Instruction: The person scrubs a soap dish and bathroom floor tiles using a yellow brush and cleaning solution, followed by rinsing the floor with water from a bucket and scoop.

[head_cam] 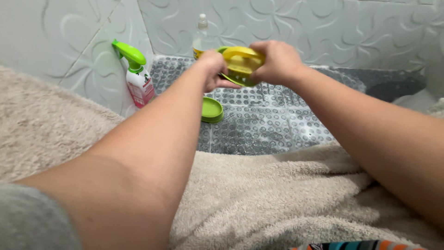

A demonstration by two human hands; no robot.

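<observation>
Both hands meet at about 12 o'clock in the view, above a grey studded mat [259, 125]. The right hand [277, 62] is curled over the right side of a yellow and green handled scrubber [240, 65], fingers wrapped closed around its yellow top. The left hand [213, 69] grips the same scrubber from the left, its fingers folded under the green lower edge, so the scrubber is held between the two hands, off the mat and tilted. Just below the left hand, toward 6 o'clock from it, a round green lid [212, 109] lies flat on the mat, apart from the hands. At 9 o'clock from the scrubber, a white spray bottle with a green trigger [138, 78] stands upright against the patterned tile wall [323, 28]. Behind the left hand, at 11 o'clock from the scrubber, a clear bottle [201, 34] stands partly hidden. A beige towel [277, 199] covers the near foreground beneath both forearms.
</observation>
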